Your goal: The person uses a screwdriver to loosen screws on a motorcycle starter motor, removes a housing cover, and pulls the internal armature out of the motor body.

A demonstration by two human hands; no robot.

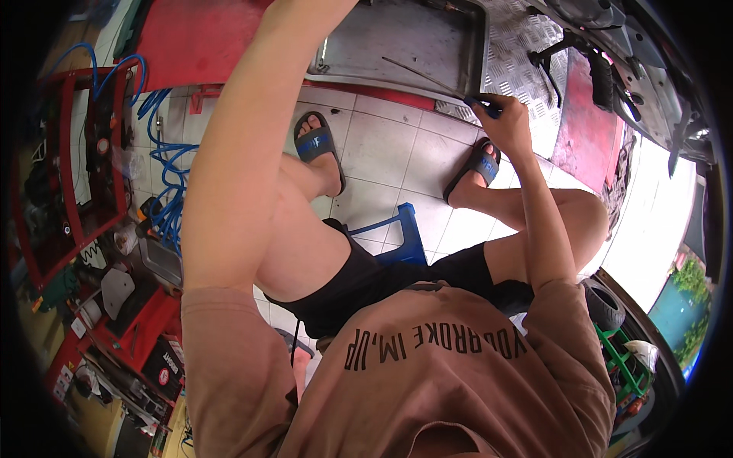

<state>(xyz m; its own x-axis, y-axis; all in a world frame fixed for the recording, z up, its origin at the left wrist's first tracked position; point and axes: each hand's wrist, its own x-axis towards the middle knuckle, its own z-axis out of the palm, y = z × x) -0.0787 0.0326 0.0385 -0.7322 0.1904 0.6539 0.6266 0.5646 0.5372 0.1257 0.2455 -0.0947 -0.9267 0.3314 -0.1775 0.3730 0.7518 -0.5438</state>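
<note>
Seated person, arms raised toward grey metal tray [412, 42]
Far left, coiled blue hose [164, 164] on tiled floor; left hand out of view past the top edge, fingers cannot be told; right hand [508, 122] pinches a blue-handled tool [482, 105], thin shaft lying across the tray

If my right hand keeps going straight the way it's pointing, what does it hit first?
Most likely the edge of the grey metal tray. Your right hand holds a blue-handled tool whose thin rod already reaches over that tray. Depth is hard to judge here.
</note>
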